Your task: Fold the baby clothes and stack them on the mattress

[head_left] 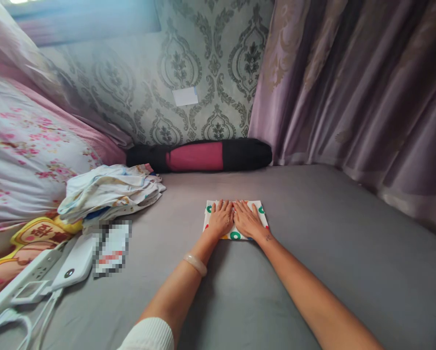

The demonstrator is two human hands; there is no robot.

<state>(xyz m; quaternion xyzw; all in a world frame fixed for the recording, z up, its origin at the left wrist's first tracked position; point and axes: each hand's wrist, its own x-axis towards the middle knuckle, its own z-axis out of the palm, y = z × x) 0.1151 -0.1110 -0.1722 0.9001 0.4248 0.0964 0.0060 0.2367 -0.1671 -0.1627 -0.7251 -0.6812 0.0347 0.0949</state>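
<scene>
Folded cloth (235,236), white with coloured rings, lying flat near the middle of a grey-covered bed (356,238), well apart from the left and right edges. The left hand (221,218) and the right hand (247,221) rest palm down on it, side by side, inner edges touching or nearly so. Fingers of each hand are extended, slightly apart, and clamped on nothing; they point toward the far edge, where a black-and-red roll (194,156) lies against the wall. Toward the left edge are a heap of clothes (112,189) and, nearer the viewer, a white device (77,257) with cables (48,313) beside a power strip (39,267).

Likely faults: sideways or forward force, in place of straight downward pressure, could skew the layers and ruck the grey cover beneath. Uneven pressure between the 2 hands could leave 1 side raised. A fingertip catching the top layer on lifting could open a fold. A wide leftward sweep of the arm might snag the cables; at present they lie well apart from the cloth.
</scene>
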